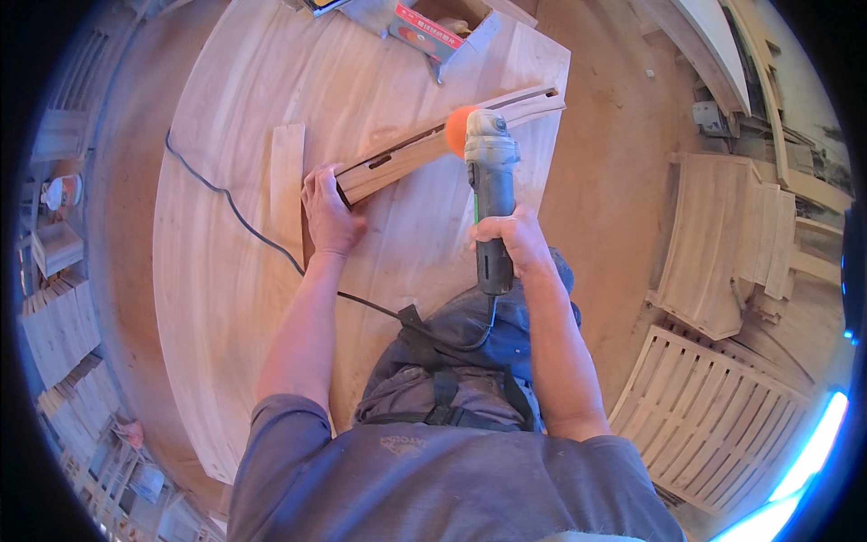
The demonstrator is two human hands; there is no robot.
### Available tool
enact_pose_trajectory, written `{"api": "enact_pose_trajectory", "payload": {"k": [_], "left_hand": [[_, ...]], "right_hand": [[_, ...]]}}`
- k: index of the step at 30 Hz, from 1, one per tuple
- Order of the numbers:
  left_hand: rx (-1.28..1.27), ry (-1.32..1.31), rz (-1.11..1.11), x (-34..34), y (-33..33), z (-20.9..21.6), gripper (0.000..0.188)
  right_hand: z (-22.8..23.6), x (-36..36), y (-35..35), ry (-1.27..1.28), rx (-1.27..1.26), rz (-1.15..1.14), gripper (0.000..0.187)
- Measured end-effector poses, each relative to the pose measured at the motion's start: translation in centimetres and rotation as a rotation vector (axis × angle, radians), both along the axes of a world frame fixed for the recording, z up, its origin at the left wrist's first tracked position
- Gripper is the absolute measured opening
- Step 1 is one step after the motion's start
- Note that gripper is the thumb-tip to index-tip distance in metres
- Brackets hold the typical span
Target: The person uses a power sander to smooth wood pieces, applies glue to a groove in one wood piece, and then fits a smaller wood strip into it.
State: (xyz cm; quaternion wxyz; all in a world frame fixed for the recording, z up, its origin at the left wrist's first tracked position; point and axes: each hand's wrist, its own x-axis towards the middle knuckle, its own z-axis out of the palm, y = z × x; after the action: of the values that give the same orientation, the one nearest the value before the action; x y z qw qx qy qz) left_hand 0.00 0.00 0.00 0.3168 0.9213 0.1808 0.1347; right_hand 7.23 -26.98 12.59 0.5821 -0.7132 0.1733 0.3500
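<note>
My right hand (517, 237) is wrapped round the dark body of an angle grinder (494, 185), whose grey head points away from me. Its orange sanding disc (459, 131) meets, or hangs just over, the long wooden piece (406, 163); the exact contact is hidden. That piece has slots along its edge and lies slantwise, its far end up to the right. At its near left end my left hand (332, 212) grips it, fingers over the end. Beside that hand a flat wooden strip (288, 181) rests on the large wooden tabletop (217, 298).
A black power cord (244, 219) loops over the tabletop to the grinder. An open cardboard box (433, 34) stands at the far edge. Wooden panels (709, 235) and a slatted wooden frame (704, 411) are on the right. Stacked boards (59, 325) line the left.
</note>
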Motion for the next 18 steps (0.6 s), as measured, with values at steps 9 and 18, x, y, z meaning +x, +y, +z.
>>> {"api": "enact_pose_trajectory", "payload": {"k": [9,18], "left_hand": [[0.033,-0.045,-0.029,-0.5,0.7,0.0,0.070],[0.031,-0.037,-0.019,-0.1,-0.2,-0.5,0.072]], "right_hand": [[-0.8,1.6,-2.5,-0.035,0.008,-0.136,0.025],[-2.4,3.2,-4.2,-0.097,0.018,-0.137,0.025]]}}
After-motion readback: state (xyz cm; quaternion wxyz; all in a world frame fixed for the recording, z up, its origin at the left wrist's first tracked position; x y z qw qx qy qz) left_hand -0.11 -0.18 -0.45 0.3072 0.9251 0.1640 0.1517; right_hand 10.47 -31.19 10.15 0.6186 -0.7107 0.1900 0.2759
